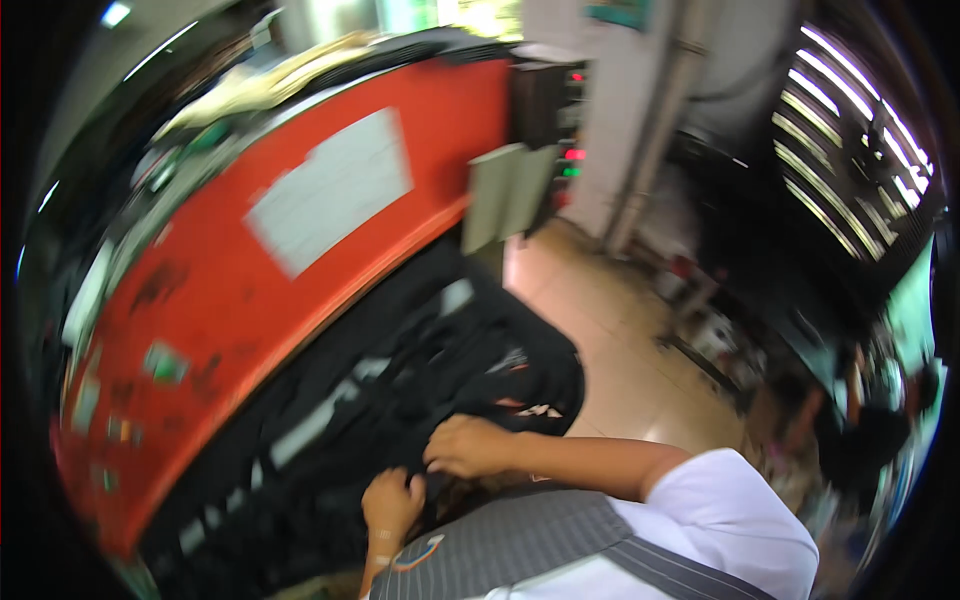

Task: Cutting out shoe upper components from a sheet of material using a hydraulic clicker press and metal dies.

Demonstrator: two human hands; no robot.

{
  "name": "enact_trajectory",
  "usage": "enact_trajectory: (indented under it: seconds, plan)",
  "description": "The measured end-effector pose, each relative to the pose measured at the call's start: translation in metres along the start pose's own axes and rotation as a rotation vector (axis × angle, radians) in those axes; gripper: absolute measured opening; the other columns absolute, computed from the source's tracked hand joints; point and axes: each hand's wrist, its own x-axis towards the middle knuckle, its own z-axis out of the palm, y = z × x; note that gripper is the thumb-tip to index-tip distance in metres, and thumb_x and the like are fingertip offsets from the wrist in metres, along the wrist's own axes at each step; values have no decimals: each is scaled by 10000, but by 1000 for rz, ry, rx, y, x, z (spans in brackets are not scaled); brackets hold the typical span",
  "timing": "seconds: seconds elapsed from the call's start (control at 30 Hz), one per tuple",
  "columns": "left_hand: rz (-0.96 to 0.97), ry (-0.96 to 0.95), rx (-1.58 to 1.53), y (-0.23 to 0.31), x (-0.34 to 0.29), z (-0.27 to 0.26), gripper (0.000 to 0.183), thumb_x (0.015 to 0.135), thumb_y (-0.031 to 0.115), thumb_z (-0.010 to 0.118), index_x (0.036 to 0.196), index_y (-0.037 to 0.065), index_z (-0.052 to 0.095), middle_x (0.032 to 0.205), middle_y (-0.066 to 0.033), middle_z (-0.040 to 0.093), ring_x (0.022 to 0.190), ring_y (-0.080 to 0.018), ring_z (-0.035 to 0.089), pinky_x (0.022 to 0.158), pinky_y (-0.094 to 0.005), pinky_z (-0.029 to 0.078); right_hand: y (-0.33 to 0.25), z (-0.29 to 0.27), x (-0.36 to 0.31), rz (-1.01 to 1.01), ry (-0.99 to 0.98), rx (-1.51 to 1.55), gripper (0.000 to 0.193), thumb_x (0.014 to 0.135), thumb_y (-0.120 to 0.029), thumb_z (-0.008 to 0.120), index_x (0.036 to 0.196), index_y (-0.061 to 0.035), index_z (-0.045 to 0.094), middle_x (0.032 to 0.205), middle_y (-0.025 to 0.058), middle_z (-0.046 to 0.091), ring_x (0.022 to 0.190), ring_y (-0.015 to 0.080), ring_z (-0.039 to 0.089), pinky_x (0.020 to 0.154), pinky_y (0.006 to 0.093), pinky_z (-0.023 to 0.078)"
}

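A heap of black cloth [330,470] with pale strips and patches among its folds lies spread in front of me. My right hand [468,447] rests on the near part of the heap, its fingers curled down into the dark fabric. Close by, to the left and nearer my body, my left hand [391,506] is bent over the same cloth with its thumb lifted toward the right hand. The fingertips of both hands are partly lost against the black, and motion smears the picture slightly. A grey pinstriped apron [500,535] covers my front.
Behind the cloth rises a red panel [450,130] bearing a white sheet [335,190], with piled fabrics [270,85] along its top. Grey-green boards [495,195] stand at its right end. Tiled floor [620,350] runs to the right, where people [865,430] show blurred.
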Motion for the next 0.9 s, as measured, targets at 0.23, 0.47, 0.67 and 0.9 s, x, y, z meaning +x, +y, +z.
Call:
enact_trajectory:
  seconds: [0.23,0.47,0.67,0.9]
  plan:
    - [-207,151,-60,4,-16,14,262,728,306,604,705,53,670,734,-139,640,721,-342,636,658,-449,514,27,-17,40,-86,-63,-25,134,841,-239,656,869,-107,655,825,53,640,819,253,614,751,374,439]
    - [-137,-53,-200,3,-55,20,382,773,402,622,824,37,727,830,-147,690,778,-332,667,711,-397,534,71,-69,91,-17,216,-34,178,887,-225,607,916,-59,667,870,115,661,868,320,614,775,402,471]
    - [-141,224,-441,9,-2,-50,185,815,219,680,816,37,715,780,-136,681,715,-273,670,655,-338,521,159,-85,118,67,293,-216,188,867,-217,618,905,-43,676,917,129,651,907,331,610,817,430,482]
    - [38,490,-10,-49,167,-3,181,791,274,708,873,114,724,868,-44,662,898,-269,591,795,-373,473,188,-56,139,106,-153,-407,208,777,-288,699,842,-92,727,892,125,657,937,314,618,831,430,487]
